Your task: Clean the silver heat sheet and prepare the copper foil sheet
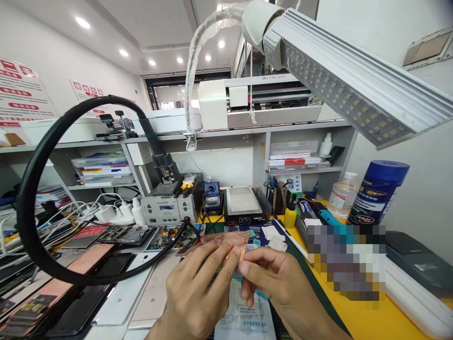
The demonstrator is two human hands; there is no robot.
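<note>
Since the copper-coloured panel (212, 240) looks pretty thin, the left hand (200, 285) grips it over the tabletop (341, 315), fingers draped across the top, while the right hand (274, 276) pinches its near edge, probably so it doesn't wobble.

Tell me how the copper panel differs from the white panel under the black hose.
The copper panel looks reddish; the white panel, pale. Your left hand and right hand touch the copper panel; neither touches the white panel. Fingers partly hide the copper panel; the black hose crosses the white panel. Both look flat.
</note>
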